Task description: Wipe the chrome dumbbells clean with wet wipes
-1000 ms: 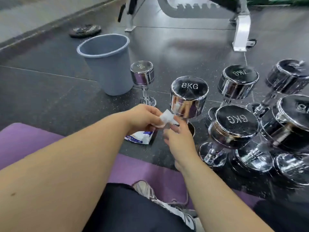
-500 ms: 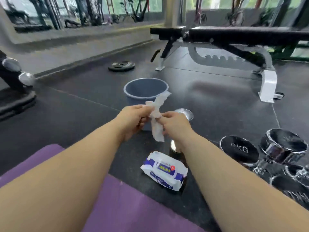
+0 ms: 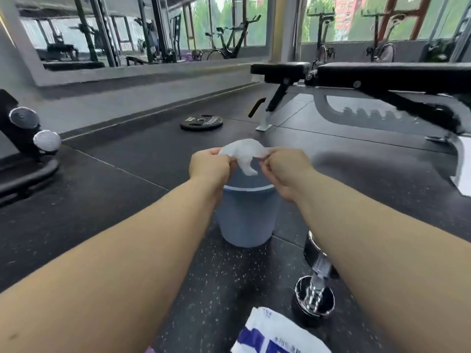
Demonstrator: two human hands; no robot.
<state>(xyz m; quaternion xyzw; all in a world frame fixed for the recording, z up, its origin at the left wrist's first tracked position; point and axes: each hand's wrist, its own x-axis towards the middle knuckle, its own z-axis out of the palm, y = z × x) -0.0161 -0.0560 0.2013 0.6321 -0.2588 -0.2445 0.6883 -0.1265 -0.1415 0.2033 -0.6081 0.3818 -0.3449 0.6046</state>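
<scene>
A white wet wipe [image 3: 244,154] is stretched between my two hands above the blue bucket [image 3: 246,215]. My left hand [image 3: 210,165] pinches its left edge and my right hand [image 3: 284,169] pinches its right edge, while a loose corner hangs down between them. One small chrome dumbbell [image 3: 316,284] stands upright on the floor to the right of the bucket, partly hidden behind my right forearm. The white and blue wet wipe pack [image 3: 277,335] lies at the bottom edge of the view.
A black weight bench [image 3: 382,80] with a white frame stands at the back right. A black weight plate [image 3: 201,122] lies on the rubber floor beyond the bucket. A dumbbell rack [image 3: 28,138] sits at the far left.
My hands have risen and moved apart, spreading the wipe from a twisted strip into a wider sheet. The view has tilted up, so the group of dumbbells on the right has left the frame.
</scene>
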